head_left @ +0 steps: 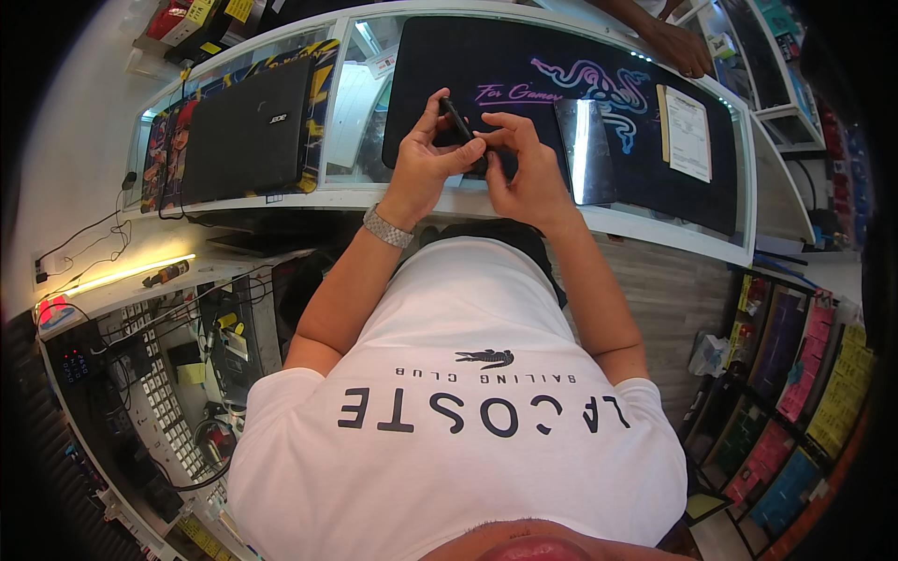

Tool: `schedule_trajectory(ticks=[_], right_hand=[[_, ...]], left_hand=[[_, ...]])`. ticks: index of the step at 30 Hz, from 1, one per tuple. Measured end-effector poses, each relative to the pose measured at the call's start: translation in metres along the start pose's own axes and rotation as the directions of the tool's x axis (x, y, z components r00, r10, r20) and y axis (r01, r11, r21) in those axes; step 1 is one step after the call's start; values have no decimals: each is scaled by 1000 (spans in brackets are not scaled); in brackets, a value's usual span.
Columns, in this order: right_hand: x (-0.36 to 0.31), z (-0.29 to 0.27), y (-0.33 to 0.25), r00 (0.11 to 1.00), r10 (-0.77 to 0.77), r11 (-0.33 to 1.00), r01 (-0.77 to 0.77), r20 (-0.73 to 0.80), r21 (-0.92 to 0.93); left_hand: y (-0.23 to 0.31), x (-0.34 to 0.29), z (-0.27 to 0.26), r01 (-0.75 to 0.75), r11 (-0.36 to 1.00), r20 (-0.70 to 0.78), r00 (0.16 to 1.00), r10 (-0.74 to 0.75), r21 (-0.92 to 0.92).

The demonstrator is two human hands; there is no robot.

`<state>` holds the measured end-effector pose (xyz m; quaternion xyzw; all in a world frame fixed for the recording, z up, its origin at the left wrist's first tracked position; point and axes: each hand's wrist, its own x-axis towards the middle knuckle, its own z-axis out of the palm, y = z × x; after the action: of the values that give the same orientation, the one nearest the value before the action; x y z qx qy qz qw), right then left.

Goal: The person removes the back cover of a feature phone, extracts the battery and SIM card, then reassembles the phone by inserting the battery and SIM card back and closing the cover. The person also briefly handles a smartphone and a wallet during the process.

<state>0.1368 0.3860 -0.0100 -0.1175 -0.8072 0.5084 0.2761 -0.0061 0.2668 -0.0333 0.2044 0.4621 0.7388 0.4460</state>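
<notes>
My left hand [426, 164] is closed around a slim black phone [456, 120], tilted on edge above the counter, with the thumb along its near end. My right hand [528, 178] meets the phone's near end with its fingers bent in a pinch; whether a small part sits between those fingertips I cannot make out. Beneath both hands lies a large black desk mat [435, 56] with a pink and blue design. Just right of my right hand, a glossy dark flat device [587, 154] reflects a bright strip of light.
A clipboard with paper [687, 136] lies on the mat's right side. At left, a closed black laptop [245, 131] rests on the glass counter [355, 112]. Another person's hand [681, 49] is at the far edge. A cluttered bench [178, 374] and stocked shelves [786, 355] flank me.
</notes>
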Motion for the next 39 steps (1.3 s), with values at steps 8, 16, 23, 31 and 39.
schedule_trajectory(ticks=[8, 16, 23, 31, 39], right_hand=[[1, -4, 9, 996, -85, 995, 83, -38, -50], [4, -4, 2, 962, -202, 974, 176, -185, -145], [4, -2, -2, 950, -182, 983, 166, -252, -81], [7, -10, -10, 964, -190, 980, 174, -184, -101], [7, -8, -10, 980, -135, 989, 125, -148, -79]], left_hand=[[-3, 1, 0, 39, 978, 88, 996, -21, -205], [3, -1, 4, 122, 884, 142, 988, -64, -450], [-6, -4, -1, 46, 958, 189, 982, 9, -285], [-3, -5, 1, -93, 994, 296, 949, 106, -58], [-2, -5, -1, -156, 982, 332, 937, 112, 108]])
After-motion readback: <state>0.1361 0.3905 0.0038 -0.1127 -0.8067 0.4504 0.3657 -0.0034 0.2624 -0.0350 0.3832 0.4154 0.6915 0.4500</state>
